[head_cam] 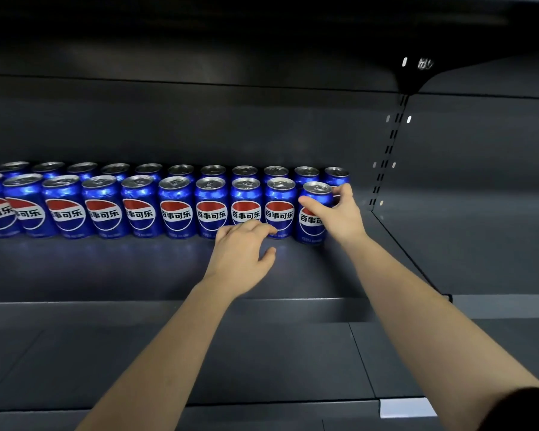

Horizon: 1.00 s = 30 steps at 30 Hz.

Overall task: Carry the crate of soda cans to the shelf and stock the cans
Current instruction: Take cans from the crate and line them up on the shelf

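Observation:
Two rows of blue soda cans (pixel 175 209) with red, white and blue logos stand upright on the dark shelf (pixel 137 275), one row behind the other. My right hand (pixel 339 213) grips the rightmost front can (pixel 313 197), thumb across its front and fingers round its right side. That can stands on the shelf at the end of the front row. My left hand (pixel 243 247) hovers low in front of the row, fingers loosely spread, fingertips close to the bases of two cans and holding nothing. The crate is not in view.
A slotted upright post (pixel 389 150) divides this bay from the one on the right. The shelf's front lip (pixel 106 309) runs across below my wrists, with a lower shelf (pixel 262 362) beneath it. An upper shelf (pixel 231 14) overhangs the cans.

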Each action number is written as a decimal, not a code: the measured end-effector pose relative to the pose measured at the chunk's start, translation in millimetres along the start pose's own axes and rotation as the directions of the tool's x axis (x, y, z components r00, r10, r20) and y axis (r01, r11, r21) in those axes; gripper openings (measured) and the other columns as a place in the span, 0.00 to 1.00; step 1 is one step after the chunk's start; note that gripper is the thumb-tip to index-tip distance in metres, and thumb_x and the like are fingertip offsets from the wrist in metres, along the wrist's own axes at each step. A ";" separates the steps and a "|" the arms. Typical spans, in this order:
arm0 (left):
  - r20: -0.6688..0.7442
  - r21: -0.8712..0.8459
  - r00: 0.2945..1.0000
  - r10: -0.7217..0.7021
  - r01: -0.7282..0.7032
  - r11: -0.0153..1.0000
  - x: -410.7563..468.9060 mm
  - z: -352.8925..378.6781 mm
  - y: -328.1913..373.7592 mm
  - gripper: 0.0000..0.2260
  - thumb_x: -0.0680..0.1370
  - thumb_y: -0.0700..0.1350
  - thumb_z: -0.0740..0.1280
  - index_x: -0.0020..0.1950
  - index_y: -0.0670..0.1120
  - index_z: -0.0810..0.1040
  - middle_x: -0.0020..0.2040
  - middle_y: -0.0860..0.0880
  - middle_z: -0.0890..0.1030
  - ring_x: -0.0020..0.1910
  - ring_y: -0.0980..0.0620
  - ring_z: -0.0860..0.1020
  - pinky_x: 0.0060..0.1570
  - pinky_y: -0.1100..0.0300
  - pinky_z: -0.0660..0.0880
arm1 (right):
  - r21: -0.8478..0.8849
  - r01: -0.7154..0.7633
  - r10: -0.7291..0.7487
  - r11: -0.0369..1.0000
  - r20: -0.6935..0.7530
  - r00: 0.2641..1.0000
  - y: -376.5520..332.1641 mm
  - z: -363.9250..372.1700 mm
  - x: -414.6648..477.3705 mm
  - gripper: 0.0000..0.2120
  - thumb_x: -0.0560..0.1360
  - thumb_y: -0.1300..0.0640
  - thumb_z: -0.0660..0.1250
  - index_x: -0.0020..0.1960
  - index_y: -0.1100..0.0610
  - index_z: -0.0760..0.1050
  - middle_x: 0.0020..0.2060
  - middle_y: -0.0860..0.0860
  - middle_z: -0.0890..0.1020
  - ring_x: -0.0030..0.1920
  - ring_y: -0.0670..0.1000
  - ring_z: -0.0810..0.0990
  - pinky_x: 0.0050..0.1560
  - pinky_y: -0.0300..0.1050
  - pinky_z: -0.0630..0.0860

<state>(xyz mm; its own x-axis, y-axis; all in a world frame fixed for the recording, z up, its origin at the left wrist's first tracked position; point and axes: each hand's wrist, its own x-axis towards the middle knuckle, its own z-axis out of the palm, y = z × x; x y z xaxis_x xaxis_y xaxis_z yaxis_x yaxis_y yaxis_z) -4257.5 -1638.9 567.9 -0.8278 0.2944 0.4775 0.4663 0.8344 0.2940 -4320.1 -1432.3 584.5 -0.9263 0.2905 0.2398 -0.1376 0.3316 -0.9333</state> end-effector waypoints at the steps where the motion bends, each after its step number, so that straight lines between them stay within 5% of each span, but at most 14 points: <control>1: 0.001 -0.004 1.000 -0.003 0.003 1.000 -0.2 0.7 -1.1 0.17 0.77 0.50 0.64 0.66 0.53 0.73 0.62 0.56 0.75 0.61 0.55 0.73 0.65 0.58 0.57 | 0.010 -0.001 0.001 1.000 -0.005 1.000 1.3 2.2 1.4 0.31 0.64 0.42 0.79 0.59 0.52 0.69 0.55 0.46 0.79 0.54 0.47 0.79 0.51 0.40 0.74; 17: 0.010 0.007 1.000 -0.021 0.021 1.000 -0.9 0.1 -9.4 0.17 0.78 0.50 0.63 0.66 0.53 0.73 0.61 0.56 0.76 0.60 0.55 0.73 0.65 0.58 0.56 | 0.062 -0.034 0.034 0.997 -0.007 0.999 6.1 10.8 12.3 0.31 0.66 0.42 0.78 0.60 0.51 0.67 0.58 0.48 0.78 0.56 0.49 0.79 0.58 0.47 0.77; 30: 0.052 0.060 0.998 -0.029 0.026 0.998 -23.6 -8.0 -10.4 0.17 0.78 0.50 0.62 0.67 0.52 0.73 0.62 0.55 0.75 0.61 0.54 0.72 0.64 0.57 0.56 | 0.038 0.003 -0.002 0.999 -0.029 1.000 0.2 12.5 -15.6 0.30 0.69 0.45 0.77 0.65 0.49 0.66 0.55 0.43 0.78 0.53 0.44 0.79 0.58 0.41 0.73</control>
<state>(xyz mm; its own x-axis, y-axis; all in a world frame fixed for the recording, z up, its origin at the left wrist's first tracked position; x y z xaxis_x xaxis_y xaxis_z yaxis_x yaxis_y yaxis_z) -4240.3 -1658.3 560.2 -0.8560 0.2939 0.4254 0.4254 0.8680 0.2562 -4310.1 -1448.0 577.3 -0.9156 0.3157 0.2490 -0.1534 0.2981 -0.9421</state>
